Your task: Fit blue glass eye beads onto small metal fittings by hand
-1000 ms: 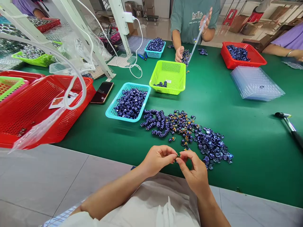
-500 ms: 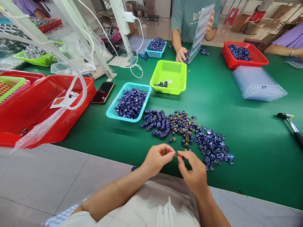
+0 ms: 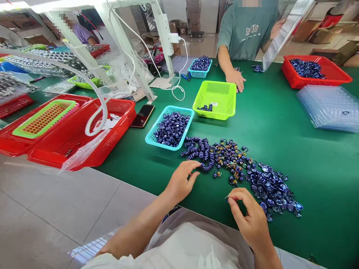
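Note:
My left hand [image 3: 181,183] is open, thumb and forefinger apart. Its fingertips are beside the curved rows of stacked dark blue shiny rings [image 3: 206,155], and I see nothing held in it. My right hand [image 3: 249,213] pinches a small dark ring-like piece [image 3: 227,198] between thumb and forefinger, just above the table's near side. Beyond that hand lies a loose pile of dark rings with orange and green bits [image 3: 228,155]. Right of it spreads a heap of flat, glossy dark blue round pieces [image 3: 276,190].
A blue basket [image 3: 151,140] full of dark blue rings stands at left, near a phone [image 3: 143,116]. Behind is a green basket [image 3: 231,106]; red baskets [image 3: 112,162] stand far left. Clear plastic trays [image 3: 328,106] are stacked at right. Opposite, a person [image 3: 246,35] holds a tray.
My hands have parted: the left moved toward the stacked rings and its fingers opened, while the right keeps its pinch on the small piece. The view shifted left, and the person opposite raised the tray.

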A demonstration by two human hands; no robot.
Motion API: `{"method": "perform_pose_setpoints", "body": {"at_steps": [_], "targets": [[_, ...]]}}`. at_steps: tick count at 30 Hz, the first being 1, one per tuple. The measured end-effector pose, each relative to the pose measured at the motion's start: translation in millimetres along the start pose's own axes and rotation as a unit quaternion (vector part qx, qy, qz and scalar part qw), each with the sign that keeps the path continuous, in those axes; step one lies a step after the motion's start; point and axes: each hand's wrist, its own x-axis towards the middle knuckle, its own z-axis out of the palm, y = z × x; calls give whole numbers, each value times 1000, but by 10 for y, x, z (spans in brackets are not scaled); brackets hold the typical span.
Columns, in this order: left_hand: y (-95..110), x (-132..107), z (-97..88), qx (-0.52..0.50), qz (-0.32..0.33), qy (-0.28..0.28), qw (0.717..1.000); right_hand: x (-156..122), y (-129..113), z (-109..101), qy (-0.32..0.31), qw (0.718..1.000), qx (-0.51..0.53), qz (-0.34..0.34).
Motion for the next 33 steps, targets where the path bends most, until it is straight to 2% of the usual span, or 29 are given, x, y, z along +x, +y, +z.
{"method": "perform_pose_setpoints", "body": {"at_steps": [4,8,13,17,23,27,33], "targets": [[-194,177,-105,114,57,-30,991,8,-4,37,-3,1000,13,-2],[-233,240,-125,149,81,-68,983,4,-19,104,-9,1000,24,-5],[-197,232,-151,148,54,-85,984,11,-34,123,-12,999,36,-7],[-187,211,-156,150,37,-69,986,28,-39,135,-15,999,40,-4],[-218,151,-139,141,40,-45,988,37,-38,153,-14,999,44,-7],[-217,98,-147,127,44,-54,989,27,-48,144,-16,999,47,-2],[-129,8,-174,52,20,-54,997,2,-23,139,-6,998,67,21]]}}
